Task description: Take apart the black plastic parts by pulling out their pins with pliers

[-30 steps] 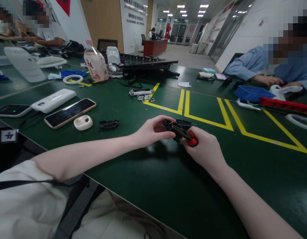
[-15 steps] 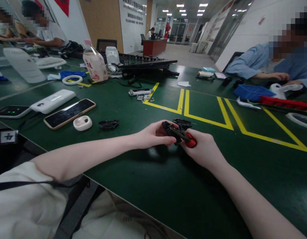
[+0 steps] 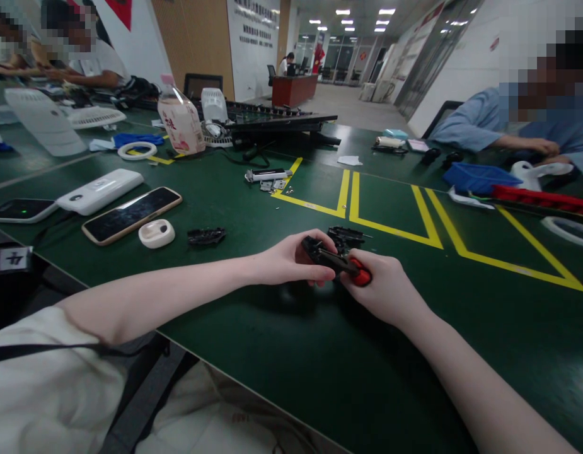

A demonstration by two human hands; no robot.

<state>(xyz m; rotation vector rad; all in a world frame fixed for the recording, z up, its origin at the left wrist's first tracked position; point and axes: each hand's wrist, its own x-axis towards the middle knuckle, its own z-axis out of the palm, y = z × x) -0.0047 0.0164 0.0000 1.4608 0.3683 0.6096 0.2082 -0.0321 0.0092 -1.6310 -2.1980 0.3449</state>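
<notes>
Over the green table, my left hand [image 3: 295, 258] is closed around a small black plastic part [image 3: 312, 248], thumb below it and fingers behind. My right hand [image 3: 386, 284] grips a screwdriver [image 3: 361, 272] by its red and black handle. Its dark shaft points left to the black part; whether the tip sits in a screw cannot be made out. Just behind the hands lies another black part [image 3: 348, 236] with a thin piece sticking out to the right. A third black piece [image 3: 206, 236] rests left of my left hand.
On the left lie a phone [image 3: 133, 214], a cream oval cover [image 3: 157, 234] and a white power bank [image 3: 101, 192]. Small metal pieces [image 3: 273, 185] lie ahead by yellow tape lines [image 3: 314, 207]. A pink-capped bottle [image 3: 180, 120] stands behind. Across the table at right sits a person in blue [image 3: 480, 126].
Both hands have shifted slightly left with the black part and screwdriver. The black part has turned a little, showing more of the shaft. The things on the table stay where they were.
</notes>
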